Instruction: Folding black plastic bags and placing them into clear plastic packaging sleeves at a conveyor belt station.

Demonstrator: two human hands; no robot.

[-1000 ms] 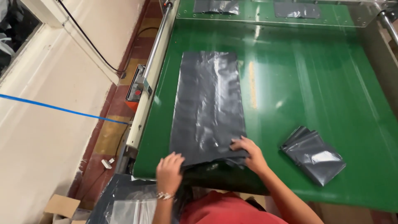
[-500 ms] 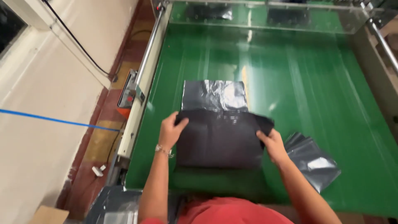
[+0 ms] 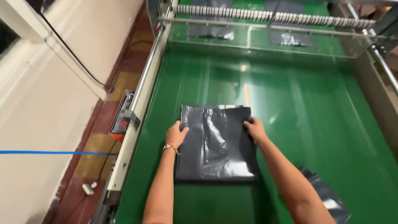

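Dark grey plastic, glossy and folded into a rectangle: one folded bag [image 3: 215,143] lying flat on the green table [image 3: 315,108], pinned at mid-height on both edges. Left hand [image 3: 176,136] pressed on the left edge, right hand [image 3: 255,129] on the right edge, fingers [image 3: 248,123] spread flat rather than pinched, gripping nothing. Judged as mid-fold, flattening the last crease; next move likely calls for sliding fingers under one edge without shifting the layers. Nearer than the folded bag, to its right by the forearm: one finished stack of bags [image 3: 327,197]. Beyond it, past the roller bar [image 3: 265,15]: two more dark sheets [image 3: 209,31]. Left of it: one orange control box [image 3: 121,118].
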